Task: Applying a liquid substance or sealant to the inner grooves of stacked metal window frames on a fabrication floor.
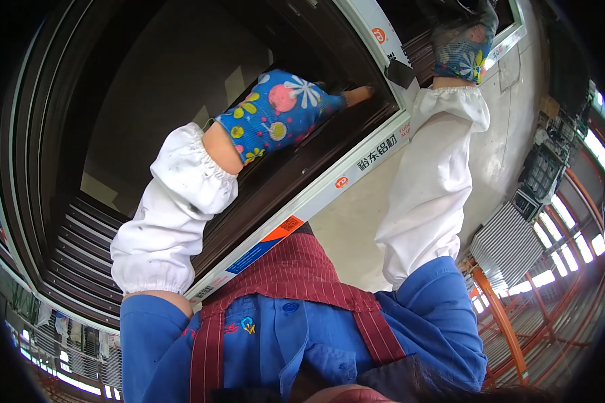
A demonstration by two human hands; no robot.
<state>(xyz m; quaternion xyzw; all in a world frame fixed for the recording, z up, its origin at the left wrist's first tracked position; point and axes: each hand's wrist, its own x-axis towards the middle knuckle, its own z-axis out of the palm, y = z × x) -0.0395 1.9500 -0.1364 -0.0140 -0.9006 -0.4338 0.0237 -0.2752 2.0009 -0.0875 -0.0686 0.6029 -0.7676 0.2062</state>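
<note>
A dark brown framed panel [296, 178], its outer edges covered with white printed protective film, lies tilted in front of me. My left hand [282, 111], in a blue flowered glove, reaches over its inner side. One bare fingertip stretches toward the inner corner; the other fingers are hidden. My right hand [465, 43], in a matching glove with a dark palm side, is at the upper right beside another dark frame [507, 40] with white edging. Its fingers are dark and partly hidden, so any hold is unclear. A small black square piece [400, 74] sits by the near panel's corner.
Stacked dark frame profiles [87, 242] run along the left. Pale grey floor [356, 228] shows beyond the white edge. Orange metal racking [501, 322], a corrugated sheet [507, 235] and dark crates [541, 174] stand at the right.
</note>
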